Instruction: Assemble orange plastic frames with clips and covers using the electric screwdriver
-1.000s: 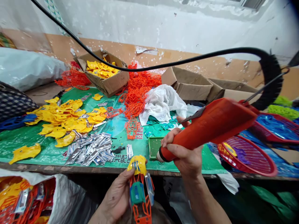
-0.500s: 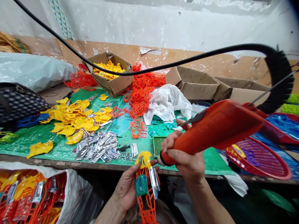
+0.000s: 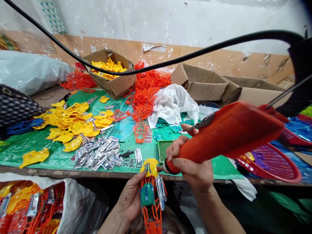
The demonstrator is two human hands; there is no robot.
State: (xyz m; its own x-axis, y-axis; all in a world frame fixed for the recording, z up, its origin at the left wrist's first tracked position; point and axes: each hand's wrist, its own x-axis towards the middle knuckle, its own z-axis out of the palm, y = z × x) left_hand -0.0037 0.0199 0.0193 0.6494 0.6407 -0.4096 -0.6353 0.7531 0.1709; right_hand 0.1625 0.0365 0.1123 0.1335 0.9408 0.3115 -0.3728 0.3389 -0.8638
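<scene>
Two hands in view, both occupied. Left hand (image 3: 130, 201) grips one orange lattice frame (image 3: 152, 217) just below the bench (image 3: 29, 144) front edge; it carries one yellow cap (image 3: 149, 166) and one teal block (image 3: 147, 195). Right hand (image 3: 192, 164) is clenched round one orange power driver (image 3: 229, 133), tip at the cap; contact cannot be told. On the bench: three cardboard boxes, one (image 3: 114, 86) holding yellow shells, and one heap of silver strips (image 3: 99, 154), too many to count.
</scene>
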